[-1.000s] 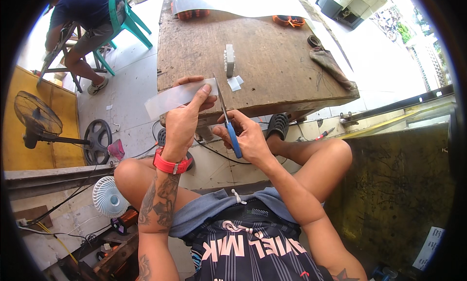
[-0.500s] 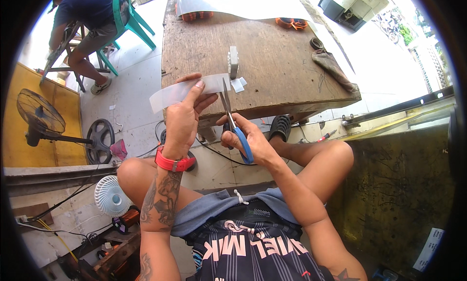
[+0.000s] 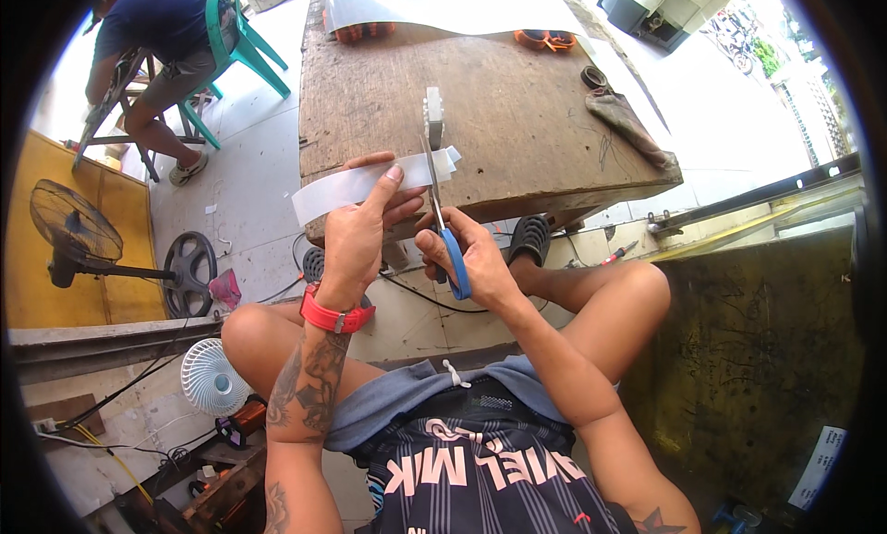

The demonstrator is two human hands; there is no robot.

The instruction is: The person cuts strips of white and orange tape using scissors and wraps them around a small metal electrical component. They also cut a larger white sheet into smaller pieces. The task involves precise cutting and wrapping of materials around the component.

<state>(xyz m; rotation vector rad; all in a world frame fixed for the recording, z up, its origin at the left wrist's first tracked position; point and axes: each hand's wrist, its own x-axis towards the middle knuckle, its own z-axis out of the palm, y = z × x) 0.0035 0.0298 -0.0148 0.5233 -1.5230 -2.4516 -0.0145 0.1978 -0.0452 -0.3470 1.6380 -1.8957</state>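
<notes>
At far left is a black fan [image 3: 74, 220], then a small white fan [image 3: 211, 377], both well apart from the hands. The strip [image 3: 337, 188], pale, appears over the table's near-left corner; its long axis runs left to right, right end slightly farther from the body. The left hand [image 3: 363, 222] pinches it between thumb and fingers. Just beyond stands 1 grey block [image 3: 434, 118], near the blade tips. The scissors [image 3: 454, 261] point away from the body, crossing the strip near its right end; the right hand [image 3: 479, 260] grips their handles. Brown wood of the table [image 3: 527, 118] spans from block to cloth [image 3: 626, 130] at the right edge.
</notes>
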